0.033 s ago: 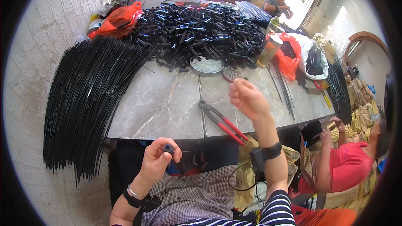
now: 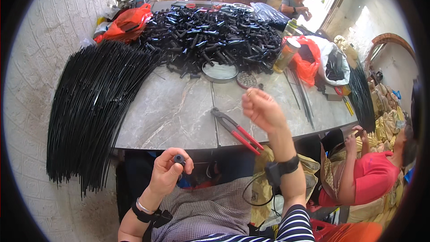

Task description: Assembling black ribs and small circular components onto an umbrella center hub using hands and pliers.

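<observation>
My left hand point(image 2: 168, 170) is closed around a short black tube point(image 2: 179, 158) with a round hole in the end facing up, held above my lap at the near side of the table. My right hand point(image 2: 264, 111) is over the table with thumb and fingertips pinched together; whatever is between them is too small to make out. Just beyond it sits a small round dish point(image 2: 246, 79) of tiny metal pieces. Red-handled pincers point(image 2: 236, 131) lie on the table between my hands. Left of the small dish is a wider round tin point(image 2: 220, 72) holding thin whitish pieces.
A large heap of black tubular parts point(image 2: 210, 31) covers the table's far side. Long thin black rods point(image 2: 96, 107) hang over its left edge. At right are a bottle point(image 2: 286, 54), a red bag point(image 2: 309, 56) and a white bag point(image 2: 334, 69). Other people sit around; one in red point(image 2: 367, 170) is close at right.
My right hand has shifted slightly nearer and to the left, away from the small dish, still pinched. My left hand keeps its hold on the black tube.
</observation>
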{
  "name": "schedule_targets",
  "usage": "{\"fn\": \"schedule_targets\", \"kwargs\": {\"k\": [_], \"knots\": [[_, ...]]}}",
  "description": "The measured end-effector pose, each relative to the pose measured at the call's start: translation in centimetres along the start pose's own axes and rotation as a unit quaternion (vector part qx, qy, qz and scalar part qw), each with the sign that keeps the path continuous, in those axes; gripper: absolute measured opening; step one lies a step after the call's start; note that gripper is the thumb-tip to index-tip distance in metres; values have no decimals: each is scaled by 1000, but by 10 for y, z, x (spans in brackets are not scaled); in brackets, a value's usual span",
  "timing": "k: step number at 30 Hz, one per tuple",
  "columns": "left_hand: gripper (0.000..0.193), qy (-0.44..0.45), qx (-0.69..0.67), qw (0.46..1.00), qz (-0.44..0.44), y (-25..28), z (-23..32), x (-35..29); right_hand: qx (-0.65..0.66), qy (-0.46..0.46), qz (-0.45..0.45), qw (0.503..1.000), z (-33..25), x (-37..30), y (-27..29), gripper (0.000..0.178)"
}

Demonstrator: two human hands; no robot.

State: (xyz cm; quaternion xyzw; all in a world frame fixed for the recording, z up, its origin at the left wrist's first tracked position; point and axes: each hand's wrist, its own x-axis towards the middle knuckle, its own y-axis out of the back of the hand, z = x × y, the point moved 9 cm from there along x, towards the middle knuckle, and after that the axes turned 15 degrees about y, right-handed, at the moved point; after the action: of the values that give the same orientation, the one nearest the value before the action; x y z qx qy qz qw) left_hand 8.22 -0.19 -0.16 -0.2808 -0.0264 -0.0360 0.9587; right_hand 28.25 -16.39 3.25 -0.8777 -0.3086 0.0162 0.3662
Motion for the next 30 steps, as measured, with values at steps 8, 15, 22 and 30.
{"fn": "schedule_targets", "kwargs": {"k": [8,15,22,30], "knots": [[41,0,7,997,72,0,5,-15,23,1,9,1000,39,-61,-51,11],[42,-26,27,997,65,-12,12,-12,-214,178,-25,960,52,-95,-103,7],[42,-30,-17,996,88,-5,3,-21,-135,152,3,979,91,-108,-129,10],[45,-38,-31,996,76,-2,-3,-24,-89,134,29,987,99,-111,-123,11]]}}
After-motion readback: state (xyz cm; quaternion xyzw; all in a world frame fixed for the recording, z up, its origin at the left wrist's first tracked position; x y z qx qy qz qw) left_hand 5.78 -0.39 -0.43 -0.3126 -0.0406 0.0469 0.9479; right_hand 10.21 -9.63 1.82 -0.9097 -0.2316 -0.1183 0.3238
